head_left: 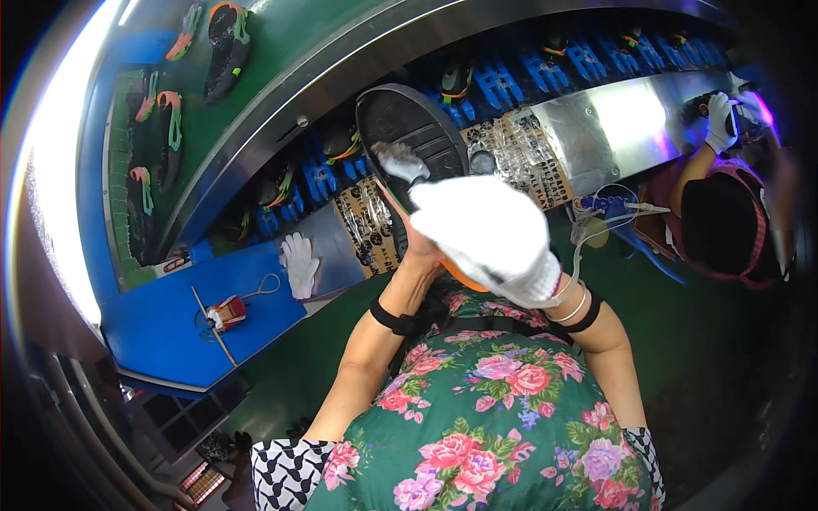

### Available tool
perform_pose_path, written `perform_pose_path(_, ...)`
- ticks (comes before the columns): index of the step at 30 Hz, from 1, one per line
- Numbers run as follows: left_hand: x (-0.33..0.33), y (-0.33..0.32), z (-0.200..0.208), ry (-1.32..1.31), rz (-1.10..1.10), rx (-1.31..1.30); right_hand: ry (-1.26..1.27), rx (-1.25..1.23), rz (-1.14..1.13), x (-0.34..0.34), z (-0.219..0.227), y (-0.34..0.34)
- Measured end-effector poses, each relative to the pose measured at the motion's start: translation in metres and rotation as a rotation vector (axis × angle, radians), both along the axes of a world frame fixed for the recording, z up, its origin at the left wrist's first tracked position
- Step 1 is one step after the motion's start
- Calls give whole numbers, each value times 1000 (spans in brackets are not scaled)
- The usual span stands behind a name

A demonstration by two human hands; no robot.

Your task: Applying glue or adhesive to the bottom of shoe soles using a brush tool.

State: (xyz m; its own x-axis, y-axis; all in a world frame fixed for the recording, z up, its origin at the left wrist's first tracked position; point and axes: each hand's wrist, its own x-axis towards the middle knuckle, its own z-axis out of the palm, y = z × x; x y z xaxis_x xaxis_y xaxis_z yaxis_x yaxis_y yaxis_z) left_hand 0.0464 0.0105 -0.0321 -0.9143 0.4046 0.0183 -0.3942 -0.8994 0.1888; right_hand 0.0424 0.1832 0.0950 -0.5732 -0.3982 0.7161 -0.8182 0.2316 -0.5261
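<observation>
A shoe (417, 128) is held in front of me with its black grooved sole facing up and its toe end away from me. Orange edging shows at the near end, below my right hand. My bare left hand (421, 245) grips the shoe from its left side, most fingers hidden beneath it. My right hand (486, 226), in a white glove, is closed around a brush (399, 160). The grey bristles lie over the left part of the sole; the handle is hidden in the glove. Whether the bristles touch cannot be made out.
Taped cardboard (520, 153) covers part of the metal bench (588, 128). Behind it run blue racks (498, 85) with shoes. A loose white glove (300, 264) lies left, beside a blue table (162, 319) bearing a small red-and-white container (227, 313). A co-worker (724, 213) with gloved hands works at right.
</observation>
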Motion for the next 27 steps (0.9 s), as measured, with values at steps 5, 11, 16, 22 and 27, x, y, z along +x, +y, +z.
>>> perform_pose_path(5, -11, -5, -12, -36, 25, 17, -233, -277, 94, -10, 1, 4)
perform_pose_path(11, -10, -11, 6, -161, -7, 57, -49, -48, 57, -4, -7, -9)
perform_pose_path(16, -19, 7, 8, -37, 87, -1, -304, -157, -177, 1, -2, -8)
perform_pose_path(22, -7, 2, 20, -18, 320, -310, -135, -155, -147, 9, -23, -15)
perform_pose_path(27, 2, 0, 23, -48, 358, -326, -383, -165, -61, 5, -38, -22)
